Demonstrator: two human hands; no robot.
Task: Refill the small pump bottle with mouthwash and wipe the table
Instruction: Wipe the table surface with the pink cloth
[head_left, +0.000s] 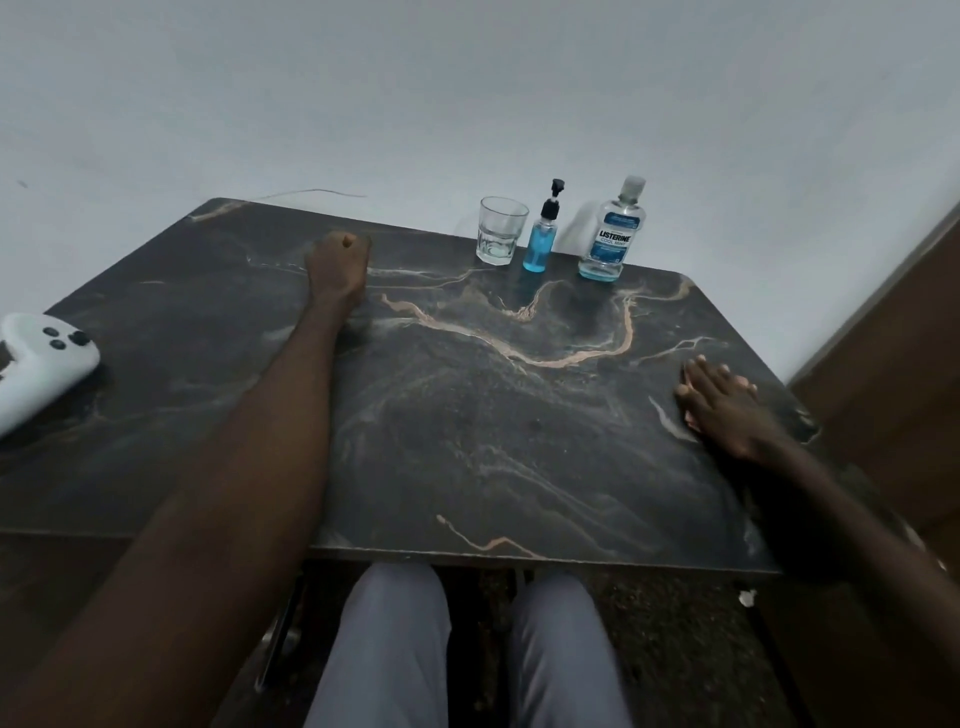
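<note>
Containers are counted as three, set in a row at the far edge of the counter (467, 441), in the upper middle of the frame: one clear glass (501, 231), one small pump bottle (543, 241) filled with blue liquid and topped by a black pump, and one larger mouthwash bottle (610, 234) with a blue label. All three are stood upright, near one another but apart, with the pump bottle between the other two.

Two hands are seen. The left hand (337, 260) is stretched to the left of the glass, its grip drawn narrow into a fist on the counter. The right hand (719, 405) is laid near the right edge, its grip wide, fingers straight and flat on the surface. Part of the counter's left half is covered by the left forearm (249, 441).

One white controller (39, 364) with dark buttons is placed at the left edge of the frame and is cut off there. Two knees (395, 623) in grey trousers are seen below the near edge, and a brown panel (893, 338) is cut off at the right.

The palm side of the fist is hidden, and the label's small print cannot be read.
</note>
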